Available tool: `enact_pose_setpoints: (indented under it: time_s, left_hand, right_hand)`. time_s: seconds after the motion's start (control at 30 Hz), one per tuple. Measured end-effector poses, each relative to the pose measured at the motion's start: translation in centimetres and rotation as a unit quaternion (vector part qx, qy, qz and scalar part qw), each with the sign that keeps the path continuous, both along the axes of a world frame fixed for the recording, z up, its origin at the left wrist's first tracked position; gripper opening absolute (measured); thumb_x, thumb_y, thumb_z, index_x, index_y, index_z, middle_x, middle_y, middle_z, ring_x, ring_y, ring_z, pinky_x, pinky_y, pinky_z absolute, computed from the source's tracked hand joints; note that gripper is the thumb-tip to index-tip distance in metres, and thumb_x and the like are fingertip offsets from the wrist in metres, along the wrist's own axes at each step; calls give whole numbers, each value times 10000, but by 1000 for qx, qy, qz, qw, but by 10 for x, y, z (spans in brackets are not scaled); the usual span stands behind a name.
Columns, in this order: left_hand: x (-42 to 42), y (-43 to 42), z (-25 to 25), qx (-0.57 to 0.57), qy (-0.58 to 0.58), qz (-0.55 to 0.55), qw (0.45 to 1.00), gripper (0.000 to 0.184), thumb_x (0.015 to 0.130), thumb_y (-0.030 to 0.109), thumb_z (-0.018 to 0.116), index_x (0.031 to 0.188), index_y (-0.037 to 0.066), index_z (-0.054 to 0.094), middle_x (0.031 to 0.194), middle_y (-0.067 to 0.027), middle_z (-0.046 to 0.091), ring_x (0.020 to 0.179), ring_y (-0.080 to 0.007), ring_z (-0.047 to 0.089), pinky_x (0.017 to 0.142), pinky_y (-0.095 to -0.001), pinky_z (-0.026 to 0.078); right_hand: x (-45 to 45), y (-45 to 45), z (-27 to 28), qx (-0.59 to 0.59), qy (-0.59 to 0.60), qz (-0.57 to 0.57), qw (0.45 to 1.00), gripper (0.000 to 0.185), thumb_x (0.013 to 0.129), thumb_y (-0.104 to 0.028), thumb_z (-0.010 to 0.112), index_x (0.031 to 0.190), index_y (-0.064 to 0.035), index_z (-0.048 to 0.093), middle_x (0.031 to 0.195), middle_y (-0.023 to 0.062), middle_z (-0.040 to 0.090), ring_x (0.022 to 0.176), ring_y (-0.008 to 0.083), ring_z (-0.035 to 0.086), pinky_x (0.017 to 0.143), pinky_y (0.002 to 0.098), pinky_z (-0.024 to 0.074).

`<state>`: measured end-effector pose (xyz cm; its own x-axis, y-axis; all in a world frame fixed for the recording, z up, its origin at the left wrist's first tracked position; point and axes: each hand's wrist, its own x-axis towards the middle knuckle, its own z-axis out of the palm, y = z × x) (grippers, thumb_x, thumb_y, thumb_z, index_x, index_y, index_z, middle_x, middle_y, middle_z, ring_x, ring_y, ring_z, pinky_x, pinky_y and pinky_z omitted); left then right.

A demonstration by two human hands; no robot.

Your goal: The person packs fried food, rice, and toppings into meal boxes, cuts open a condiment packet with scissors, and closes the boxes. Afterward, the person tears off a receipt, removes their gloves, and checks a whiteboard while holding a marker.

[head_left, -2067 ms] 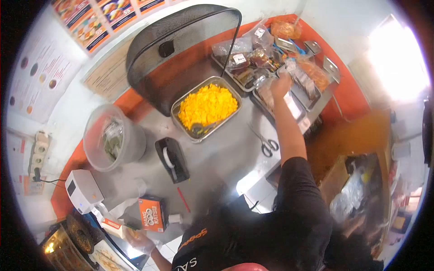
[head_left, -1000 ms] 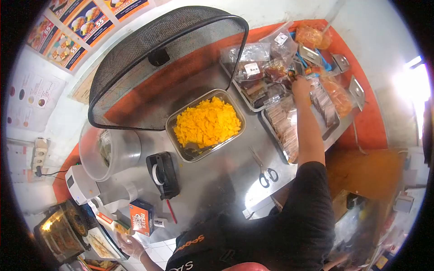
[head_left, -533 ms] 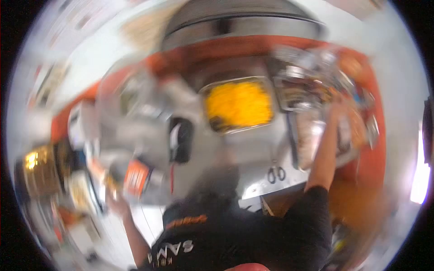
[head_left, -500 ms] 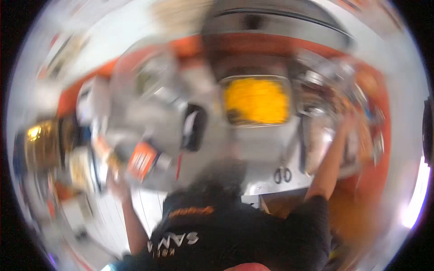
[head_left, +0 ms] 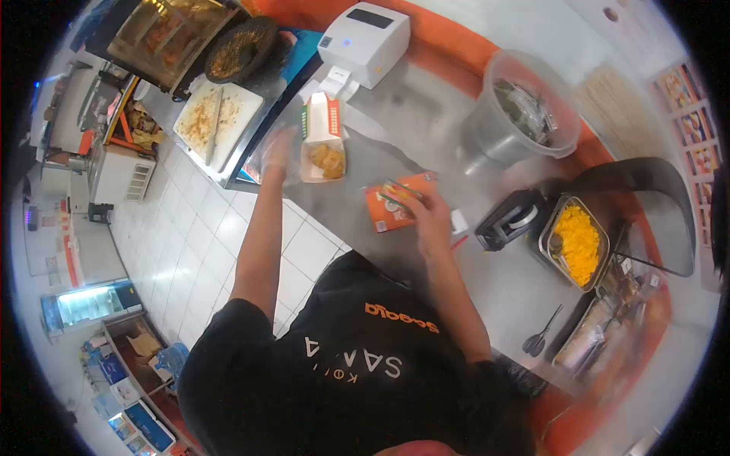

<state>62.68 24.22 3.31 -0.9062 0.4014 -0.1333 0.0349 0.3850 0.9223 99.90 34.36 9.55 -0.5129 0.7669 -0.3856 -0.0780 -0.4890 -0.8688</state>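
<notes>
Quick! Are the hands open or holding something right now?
Left hand: blurred, beside the open food box; open or closed cannot be told.
Right hand: closed, holding what looks like a small packet over the orange box.

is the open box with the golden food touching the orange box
Apart: the head view shows a strip of bare grey tabletop between the open box and the orange box.
</notes>
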Motion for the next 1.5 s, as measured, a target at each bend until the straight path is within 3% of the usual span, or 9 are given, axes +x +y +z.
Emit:
enact_pose_setpoints:
  time_s: [0.13,0.23,0.3,0.7,0.73,0.9,1.03,1.33,1.5]
  left_hand:
    - [-49,27,-38,-12,24,-287,957,575,844,410,687,1233,-6,608,1097,-95,648,975,-199,595,907,-328,449]
    - [-49,28,-35,54,-303,-189,933,374,879,238,702,1169,20,615,1047,-94,645,901,-193,606,825,-348,496]
    - [-46,8,-40,91,-218,-122,964,292,850,230,736,1032,21,642,919,-56,637,830,-162,590,694,-331,481]
    - [58,-117,28,52,-110,-245,962,460,821,48,649,1267,-2,548,1156,-187,636,1171,-369,559,1023,-460,400]
    - [51,-108,39,60,92,-221,969,477,812,64,668,1271,7,547,1158,-170,633,1188,-366,541,1030,-462,392]
    - [-5,-77,58,54,336,-638,690,418,702,105,784,1089,122,626,1221,-95,593,1248,-344,479,1075,-509,331]
    - [-23,-73,46,80,198,-594,776,340,679,123,808,973,115,637,1009,-68,645,1078,-333,582,1043,-493,381]
    - [-12,-58,-9,68,-260,-322,908,441,774,118,757,1172,-14,620,1085,-94,650,986,-165,612,846,-321,510]
    - [-7,-51,-63,180,-204,-274,922,387,802,43,680,1173,-35,599,1062,-110,655,953,-195,634,851,-313,517]
  right_hand:
    - [-131,-16,-26,21,-29,70,997,291,882,-112,652,1121,46,598,942,81,662,793,116,619,649,232,501]
    - [-177,-25,-53,67,-74,152,983,307,883,-111,638,1149,38,596,968,86,660,801,135,629,683,260,516]
    - [-187,-30,-68,369,-269,67,887,396,847,-82,640,1226,12,576,996,96,661,797,167,639,706,287,522]
    - [-173,-86,-33,440,-77,301,843,332,685,-24,696,1004,-72,619,1089,90,576,1024,288,543,900,382,446]
    - [-169,-85,-42,439,-80,300,843,332,685,-24,696,1004,-72,619,1089,90,576,1024,288,543,900,382,446]
    - [-135,-71,-45,417,-89,320,846,283,654,-48,734,884,-63,569,1038,104,570,965,321,533,869,390,442]
    - [-116,-59,-43,531,-168,223,800,312,652,-78,764,908,-72,588,1018,101,582,971,325,537,866,387,444]
    - [-170,-43,-84,161,-211,88,960,497,785,-271,795,1092,69,603,999,105,637,974,213,591,864,336,473]
    - [-188,-39,-87,69,-71,53,994,461,822,-182,771,1183,35,583,1065,84,627,933,155,601,844,294,488]
